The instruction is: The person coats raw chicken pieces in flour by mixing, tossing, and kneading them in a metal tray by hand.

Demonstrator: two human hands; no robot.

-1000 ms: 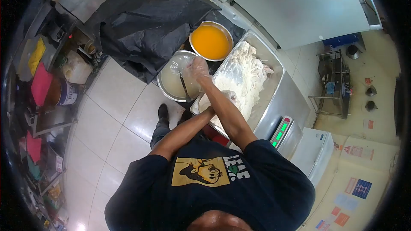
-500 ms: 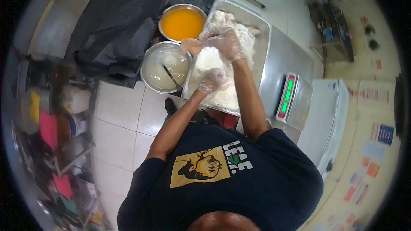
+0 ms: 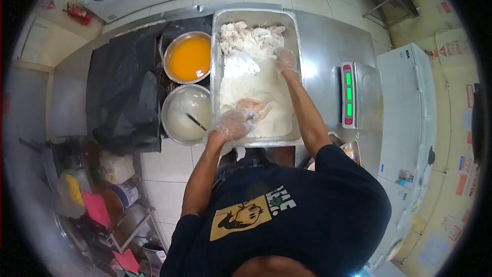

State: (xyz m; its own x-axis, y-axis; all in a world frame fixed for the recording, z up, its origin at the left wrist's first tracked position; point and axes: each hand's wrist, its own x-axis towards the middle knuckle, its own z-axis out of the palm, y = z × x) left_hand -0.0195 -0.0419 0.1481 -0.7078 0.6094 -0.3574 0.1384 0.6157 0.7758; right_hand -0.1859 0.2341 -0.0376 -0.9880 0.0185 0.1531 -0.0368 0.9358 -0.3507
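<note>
Both hands had shifted: half a second earlier the right hand dangled a pink piece near the tray's left rim, beside the bowls; now it was by the right wall, and the left hand had drawn back to the near-left corner. Gloved in clear plastic, the left fingers curled at the lower edge of a pale pink meat piece; whether they gripped it could not be told. It lay in the near half of the tray, long axis roughly crosswise, free end towards the right wall. White powder stretched between that end and the wall, and beyond towards the far half. There the right fingers were bent, their hold unclear, just beside coated pieces heaped at the far end. Left of the tray stood the cloudy-liquid bowl, a dark handle slanting from it, then the orange-liquid bowl. Bare metal tabletop separated the tray from a scale; a white fridge stood further right, and a fire extinguisher far left.
</note>
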